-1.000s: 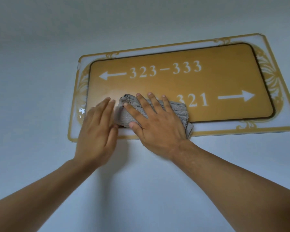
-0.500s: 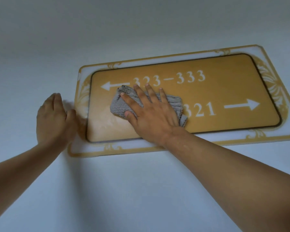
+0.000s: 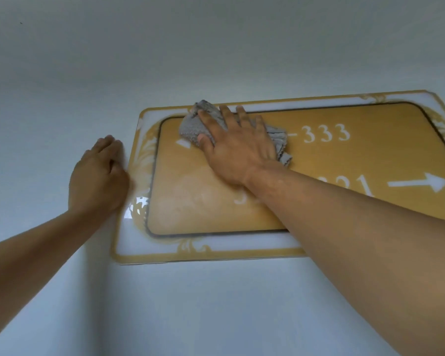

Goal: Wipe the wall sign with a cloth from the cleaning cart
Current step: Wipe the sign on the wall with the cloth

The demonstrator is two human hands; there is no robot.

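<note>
Across the centre right of the frame, the wall sign (image 3: 306,176) hangs on a pale wall (image 3: 216,47), gold panel inside a white ornamented border. Right hand (image 3: 238,147) lies flat on a grey cloth (image 3: 193,127), fingers (image 3: 211,123) spread straight, pressing the bunched cloth against the panel's upper left corner, over the left arrow and the first digits. Flat pressure, in my judgement, keeps the cloth in full contact for wiping. Left hand (image 3: 98,176) rests on the wall just beside the sign's left edge, fingers loosely curled, holding nothing; likely a brace for balance. Faint streaks mark the lower left panel. The right half appears not yet covered.
</note>
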